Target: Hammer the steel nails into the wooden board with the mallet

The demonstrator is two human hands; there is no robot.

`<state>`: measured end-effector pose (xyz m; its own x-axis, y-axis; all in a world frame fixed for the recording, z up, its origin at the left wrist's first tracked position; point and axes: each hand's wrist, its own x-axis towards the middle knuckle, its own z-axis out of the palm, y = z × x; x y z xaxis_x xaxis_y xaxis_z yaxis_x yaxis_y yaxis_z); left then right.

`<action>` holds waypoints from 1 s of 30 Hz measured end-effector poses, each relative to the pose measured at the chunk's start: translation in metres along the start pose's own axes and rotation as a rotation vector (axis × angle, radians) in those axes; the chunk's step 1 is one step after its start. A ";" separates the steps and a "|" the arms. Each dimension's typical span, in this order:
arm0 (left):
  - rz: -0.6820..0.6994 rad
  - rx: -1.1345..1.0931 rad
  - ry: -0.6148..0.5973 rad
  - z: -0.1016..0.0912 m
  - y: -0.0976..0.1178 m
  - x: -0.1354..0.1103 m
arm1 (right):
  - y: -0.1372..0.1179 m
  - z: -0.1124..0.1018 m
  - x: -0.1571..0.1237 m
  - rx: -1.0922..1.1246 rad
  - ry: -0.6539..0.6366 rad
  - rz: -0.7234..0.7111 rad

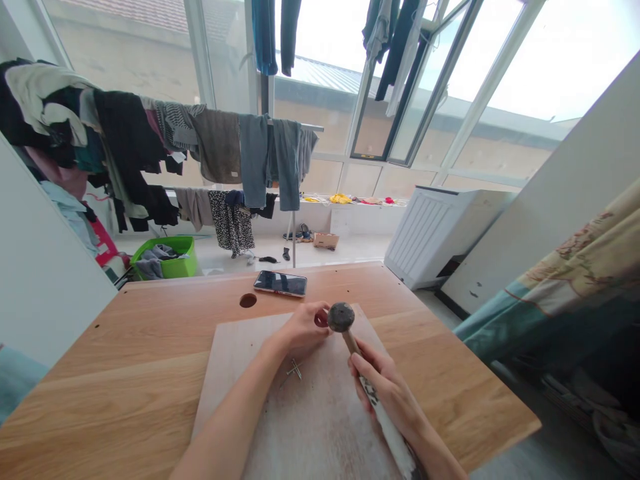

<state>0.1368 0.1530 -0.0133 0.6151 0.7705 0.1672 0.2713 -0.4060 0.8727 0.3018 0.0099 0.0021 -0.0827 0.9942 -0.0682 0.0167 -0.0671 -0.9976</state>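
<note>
My right hand (377, 373) is closed around the handle of a hammer (341, 317), whose dark round head is raised over the far part of a pale wooden board (320, 407). Its handle is brown near the head and whitish lower down. Just left of the head, my left hand (306, 328) rests at the board with thumb and fingers curled together in a pinch. The hammer head partly covers those fingertips, so what they hold cannot be made out. Several loose nails (295, 369) lie crossed on the board beside my left forearm.
The board lies on a wooden tabletop (150, 373). A phone (280, 283) and a round hole (248, 301) are beyond it. Behind stand a clothes rack (310, 127), a green basket (179, 265) and a white ribbed cabinet (425, 230). A curtain (560, 280) hangs at right.
</note>
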 end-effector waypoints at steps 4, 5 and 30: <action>-0.054 0.121 -0.059 -0.014 0.010 -0.006 | -0.002 0.001 0.000 0.009 0.017 -0.006; -0.069 0.166 -0.090 -0.019 0.013 -0.011 | -0.002 0.001 0.000 0.011 0.032 -0.007; 0.076 0.535 -0.059 -0.028 0.014 -0.038 | 0.014 -0.008 0.005 0.126 0.133 -0.021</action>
<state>0.0968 0.1320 0.0059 0.6837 0.7068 0.1815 0.5540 -0.6647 0.5013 0.3095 0.0149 -0.0124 0.0513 0.9972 -0.0540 -0.1093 -0.0482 -0.9928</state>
